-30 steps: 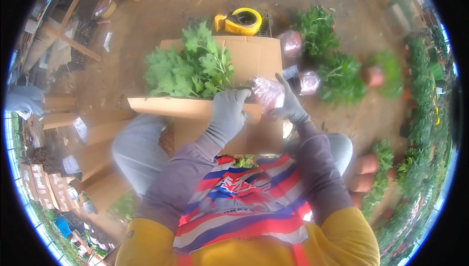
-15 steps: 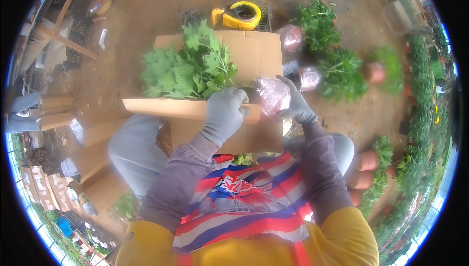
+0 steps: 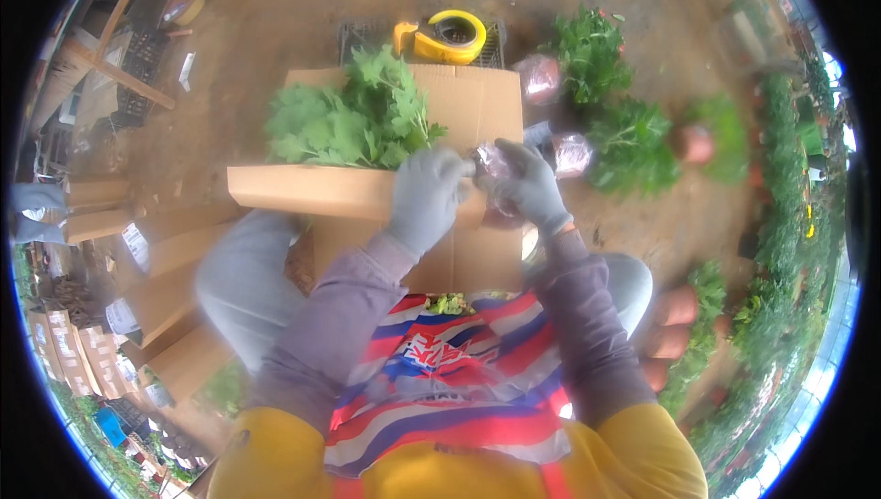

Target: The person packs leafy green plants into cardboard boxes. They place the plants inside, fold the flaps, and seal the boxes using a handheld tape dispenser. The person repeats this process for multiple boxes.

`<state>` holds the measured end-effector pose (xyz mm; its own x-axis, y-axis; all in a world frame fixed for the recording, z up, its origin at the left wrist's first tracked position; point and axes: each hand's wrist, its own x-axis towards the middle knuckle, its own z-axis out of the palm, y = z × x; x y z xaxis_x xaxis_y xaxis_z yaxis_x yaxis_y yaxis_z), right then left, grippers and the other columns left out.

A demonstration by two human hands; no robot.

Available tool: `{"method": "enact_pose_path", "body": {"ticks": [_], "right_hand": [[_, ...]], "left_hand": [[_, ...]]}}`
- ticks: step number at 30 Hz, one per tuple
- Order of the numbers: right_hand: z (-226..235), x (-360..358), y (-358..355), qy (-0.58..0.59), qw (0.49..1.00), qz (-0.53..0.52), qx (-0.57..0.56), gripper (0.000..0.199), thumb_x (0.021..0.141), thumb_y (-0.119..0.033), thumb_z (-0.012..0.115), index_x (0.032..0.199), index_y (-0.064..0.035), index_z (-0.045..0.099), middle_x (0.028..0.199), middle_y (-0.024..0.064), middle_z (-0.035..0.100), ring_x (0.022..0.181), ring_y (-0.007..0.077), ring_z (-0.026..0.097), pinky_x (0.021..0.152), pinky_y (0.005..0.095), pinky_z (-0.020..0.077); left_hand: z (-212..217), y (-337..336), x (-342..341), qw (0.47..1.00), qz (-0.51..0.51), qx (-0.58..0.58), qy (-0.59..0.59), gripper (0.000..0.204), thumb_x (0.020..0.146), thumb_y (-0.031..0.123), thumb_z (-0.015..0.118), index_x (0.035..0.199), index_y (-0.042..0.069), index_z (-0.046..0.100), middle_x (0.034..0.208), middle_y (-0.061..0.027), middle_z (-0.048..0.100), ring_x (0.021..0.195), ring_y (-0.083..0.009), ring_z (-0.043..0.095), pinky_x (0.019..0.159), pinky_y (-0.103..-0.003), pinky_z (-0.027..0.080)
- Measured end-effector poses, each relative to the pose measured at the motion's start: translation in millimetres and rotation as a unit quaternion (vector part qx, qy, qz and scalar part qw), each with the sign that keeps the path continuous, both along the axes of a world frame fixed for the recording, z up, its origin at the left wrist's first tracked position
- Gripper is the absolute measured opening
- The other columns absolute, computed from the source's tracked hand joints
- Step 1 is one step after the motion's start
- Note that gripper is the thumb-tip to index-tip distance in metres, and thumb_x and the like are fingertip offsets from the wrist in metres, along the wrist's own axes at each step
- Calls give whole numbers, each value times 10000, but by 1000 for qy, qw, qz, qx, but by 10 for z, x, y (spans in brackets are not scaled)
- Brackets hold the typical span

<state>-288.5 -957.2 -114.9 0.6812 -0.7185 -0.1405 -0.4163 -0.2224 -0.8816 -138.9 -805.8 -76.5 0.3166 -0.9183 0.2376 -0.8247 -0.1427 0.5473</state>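
Observation:
Both my hands wear grey gloves and meet over the near flap of an open cardboard box point(image 3: 340, 189). My left hand point(image 3: 425, 196) and my right hand point(image 3: 530, 185) together hold a small plant pot wrapped in clear plastic point(image 3: 496, 165). Green leafy plants point(image 3: 353, 118) lie inside the box, just left of my hands. The pot's lower part is hidden by my fingers.
A yellow tape dispenser point(image 3: 447, 36) sits on a dark crate beyond the box. Wrapped pots point(image 3: 569, 152) and leafy plants point(image 3: 633, 141) stand on the dirt ground to the right. Terracotta pots point(image 3: 674, 311) are by my right knee. Cardboard boxes point(image 3: 101, 215) are stacked at left.
My right hand brought the wrapped pot leftward, and my left hand rose from the box flap to meet it.

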Motion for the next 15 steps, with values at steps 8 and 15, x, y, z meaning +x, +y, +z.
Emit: {"method": "enact_pose_path", "body": {"ticks": [8, 15], "right_hand": [[287, 129, -325, -8, 986, 144, 81, 710, 687, -147, 865, 1307, 66, 594, 1289, 126, 606, 1185, 205, 581, 1019, 325, 464], [325, 233, -580, 42, 971, 209, 110, 675, 670, -139, 882, 1266, 41, 620, 1218, 118, 648, 1134, 191, 603, 1007, 331, 467]], "left_hand": [[-328, 225, -133, 954, -76, -29, -289, 584, 803, 153, 575, 1348, -55, 548, 1415, -242, 531, 1305, -403, 507, 1142, -567, 333], [-413, 150, -290, 968, -30, -30, -247, 532, 826, 142, 551, 1318, -63, 553, 1352, -247, 550, 1238, -414, 532, 1092, -564, 377]]}}
